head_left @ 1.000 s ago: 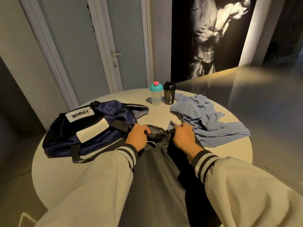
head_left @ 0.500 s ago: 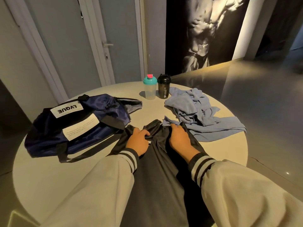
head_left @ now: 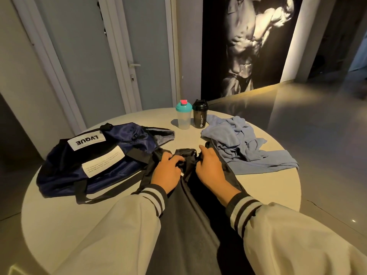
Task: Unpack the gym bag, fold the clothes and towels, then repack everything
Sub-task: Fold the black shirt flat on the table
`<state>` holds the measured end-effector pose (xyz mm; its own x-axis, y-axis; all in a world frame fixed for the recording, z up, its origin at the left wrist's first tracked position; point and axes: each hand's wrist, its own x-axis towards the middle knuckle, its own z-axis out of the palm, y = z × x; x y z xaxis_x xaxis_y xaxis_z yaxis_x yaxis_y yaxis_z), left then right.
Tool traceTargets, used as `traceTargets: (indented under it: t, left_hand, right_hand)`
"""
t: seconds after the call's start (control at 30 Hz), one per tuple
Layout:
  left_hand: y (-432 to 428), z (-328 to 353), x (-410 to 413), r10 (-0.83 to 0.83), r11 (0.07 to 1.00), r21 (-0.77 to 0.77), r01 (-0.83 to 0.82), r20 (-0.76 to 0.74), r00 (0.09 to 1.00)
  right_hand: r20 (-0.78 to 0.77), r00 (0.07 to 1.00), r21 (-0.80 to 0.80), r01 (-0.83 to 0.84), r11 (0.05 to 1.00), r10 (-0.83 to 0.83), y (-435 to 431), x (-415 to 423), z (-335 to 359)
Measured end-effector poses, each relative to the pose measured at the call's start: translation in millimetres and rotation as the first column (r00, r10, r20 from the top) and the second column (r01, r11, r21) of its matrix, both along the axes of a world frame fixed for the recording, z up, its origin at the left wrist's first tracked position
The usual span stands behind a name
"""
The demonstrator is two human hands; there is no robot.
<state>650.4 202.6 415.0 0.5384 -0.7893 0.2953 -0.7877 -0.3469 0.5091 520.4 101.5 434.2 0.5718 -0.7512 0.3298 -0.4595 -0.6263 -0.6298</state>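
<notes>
Table [head_left: 59, 225]: round, pale top, bearing all the items.

Garment [head_left: 190, 225]: black, smooth cloth with a faint sheen. It lies along the middle of the table, running from the centre back toward me between my sleeves. The body is fairly flat, with long creases. The far end is bunched into a dark wad between my hands. Its left edge is just beside the bag and its right edge meets the blue cloth.

Bag [head_left: 111, 161]: navy and glossy, with black straps. It sits collapsed on its side on the left half of the table. It has two white labels, the upper one reading LVQUE upside down to me. The mouth gapes toward the centre and shows grey lining.

Blue cloth [head_left: 238, 147]: light blue, in a crumpled heap on the right, with one flat part spread toward the table's edge.

Left hand [head_left: 168, 171]: palm down, fingers curled into the bunched end of the garment and gripping it.

Right hand [head_left: 210, 171]: palm down, fingers curled over the same wad from the other side and gripping it.

Shakers: a clear one with a teal lid [head_left: 184, 118] and a black one [head_left: 200, 116]. They stand upright side by side at the far edge.
</notes>
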Motion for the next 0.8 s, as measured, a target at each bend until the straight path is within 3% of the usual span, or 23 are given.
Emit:
traceTargets:
  t: [0.17, 0.4, 0.5, 0.67, 0.8]
  left_hand:
    - [7, -2, 2, 0.015, 1.000, -0.019, -0.015, -0.003, 1.000]
    - [-8, 1, 20, -0.006, 0.991, 0.132, 0.015, -0.064, 0.998]
    - [-25, 32, 38, -0.019, 0.998, 0.051, 0.021, -0.036, 0.999]
    - [-54, 124, 56, -0.027, 0.972, -0.233, 0.031, 0.020, 0.999]
    - [-52, 158, 52, -0.059, 0.935, -0.348, 0.068, 0.035, 0.998]
  right_hand:
    - [-0.072, 0.997, 0.044, -0.035, 0.998, 0.038, 4, 6, -7]
    - [-0.199, 0.979, 0.078, -0.033, 0.996, 0.048, -12, 37, -6]
    - [-0.097, 0.993, -0.036, -0.075, 0.997, 0.071, -23, 53, 23]
    - [0.189, 0.968, -0.253, -0.111, 0.961, 0.162, -40, 78, 119]
    - [0.252, 0.950, -0.317, -0.099, 0.943, 0.185, -37, 76, 153]
